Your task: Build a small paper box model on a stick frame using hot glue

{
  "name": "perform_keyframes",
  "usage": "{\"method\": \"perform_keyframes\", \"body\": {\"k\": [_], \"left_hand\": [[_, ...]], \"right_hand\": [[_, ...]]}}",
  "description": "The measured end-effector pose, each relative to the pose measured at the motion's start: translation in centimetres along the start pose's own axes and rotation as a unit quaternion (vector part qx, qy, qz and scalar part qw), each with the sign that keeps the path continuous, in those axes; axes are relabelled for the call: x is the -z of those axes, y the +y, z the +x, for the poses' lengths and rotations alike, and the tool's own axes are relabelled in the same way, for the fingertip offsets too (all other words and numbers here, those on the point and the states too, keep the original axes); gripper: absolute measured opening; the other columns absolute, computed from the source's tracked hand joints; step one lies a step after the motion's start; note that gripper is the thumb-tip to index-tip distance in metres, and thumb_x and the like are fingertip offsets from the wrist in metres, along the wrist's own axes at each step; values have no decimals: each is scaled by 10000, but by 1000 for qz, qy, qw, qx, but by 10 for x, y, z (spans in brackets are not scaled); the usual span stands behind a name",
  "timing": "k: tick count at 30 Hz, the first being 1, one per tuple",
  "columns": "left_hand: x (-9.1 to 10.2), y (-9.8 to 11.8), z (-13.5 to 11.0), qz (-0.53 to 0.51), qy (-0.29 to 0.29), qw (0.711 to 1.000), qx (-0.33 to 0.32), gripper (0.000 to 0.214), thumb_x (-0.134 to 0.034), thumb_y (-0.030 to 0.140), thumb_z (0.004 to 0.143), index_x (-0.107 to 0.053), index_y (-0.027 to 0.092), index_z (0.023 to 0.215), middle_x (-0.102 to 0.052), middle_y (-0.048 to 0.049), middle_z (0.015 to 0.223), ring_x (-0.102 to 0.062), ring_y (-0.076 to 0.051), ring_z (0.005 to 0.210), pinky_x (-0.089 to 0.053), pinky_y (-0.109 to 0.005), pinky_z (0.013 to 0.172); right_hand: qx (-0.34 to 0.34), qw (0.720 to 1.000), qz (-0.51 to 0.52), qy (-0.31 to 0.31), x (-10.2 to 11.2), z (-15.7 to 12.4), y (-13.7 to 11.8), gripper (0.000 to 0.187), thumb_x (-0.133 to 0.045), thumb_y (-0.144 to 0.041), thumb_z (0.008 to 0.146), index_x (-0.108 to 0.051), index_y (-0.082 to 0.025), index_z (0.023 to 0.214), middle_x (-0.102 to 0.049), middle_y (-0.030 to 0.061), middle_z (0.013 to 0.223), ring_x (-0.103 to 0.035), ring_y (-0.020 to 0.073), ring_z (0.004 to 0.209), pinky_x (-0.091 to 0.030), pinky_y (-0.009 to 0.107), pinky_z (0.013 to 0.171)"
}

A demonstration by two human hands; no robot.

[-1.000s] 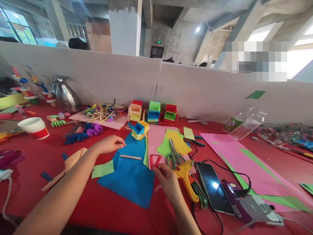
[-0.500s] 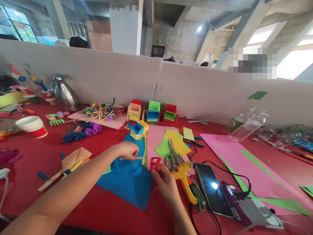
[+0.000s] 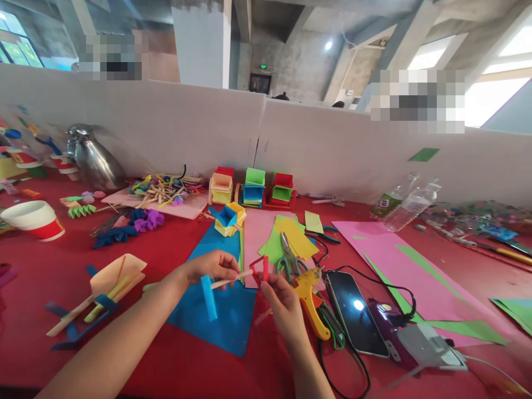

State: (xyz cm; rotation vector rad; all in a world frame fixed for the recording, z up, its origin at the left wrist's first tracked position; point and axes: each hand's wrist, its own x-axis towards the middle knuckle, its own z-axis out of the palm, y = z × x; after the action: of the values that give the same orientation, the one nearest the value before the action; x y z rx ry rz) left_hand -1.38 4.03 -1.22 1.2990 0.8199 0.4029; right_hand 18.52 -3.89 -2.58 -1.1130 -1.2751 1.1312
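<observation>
My left hand (image 3: 215,268) pinches a thin wooden stick (image 3: 244,274). At the stick's left end sits a blue paper strip (image 3: 210,299), hanging over a blue sheet (image 3: 228,318). A small red folded paper strip (image 3: 265,267) is between the fingers of my right hand (image 3: 285,299). The stick's right end is at the red strip; whether they touch I cannot tell. Beside my right hand lies a yellow glue gun (image 3: 310,305), with scissors (image 3: 286,255) just behind. Left of my left forearm rests a peach paper piece (image 3: 118,274) with sticks and blue strips.
Small folded-paper boxes (image 3: 254,185) stand by the white partition (image 3: 187,122). A phone (image 3: 355,310), a power bank (image 3: 384,316) and cables lie to the right. Plastic bottles (image 3: 409,205) lean at the back. A paper cup (image 3: 35,221) and a metal jug (image 3: 93,160) are on the left.
My left hand has brought the stick up and right, toward the red strip. The blue strip on its end now shows. My view has shifted slightly to the right.
</observation>
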Motion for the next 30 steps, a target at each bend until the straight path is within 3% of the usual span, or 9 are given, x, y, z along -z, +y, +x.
{"method": "perform_keyframes", "body": {"k": [6,30], "left_hand": [[-15,-3,-3,-28,68,997,-13,327,-681,424,622,-566,156,771,-616,6,616,-516,-84,420,-384,-193,412],[-19,-1,-13,-30,63,997,-36,251,-630,336,685,-500,162,813,-549,22,647,-520,-86,507,-412,-189,437]], "right_hand": [[19,999,-31,-10,0,-3,3,241,-530,-359,806,-592,-181,956,-626,46,900,-569,172,814,-458,285,730],[27,998,-36,-50,-2,-6,0,176,-522,-318,812,-600,-192,907,-614,53,1005,-562,176,903,-443,286,798]]}}
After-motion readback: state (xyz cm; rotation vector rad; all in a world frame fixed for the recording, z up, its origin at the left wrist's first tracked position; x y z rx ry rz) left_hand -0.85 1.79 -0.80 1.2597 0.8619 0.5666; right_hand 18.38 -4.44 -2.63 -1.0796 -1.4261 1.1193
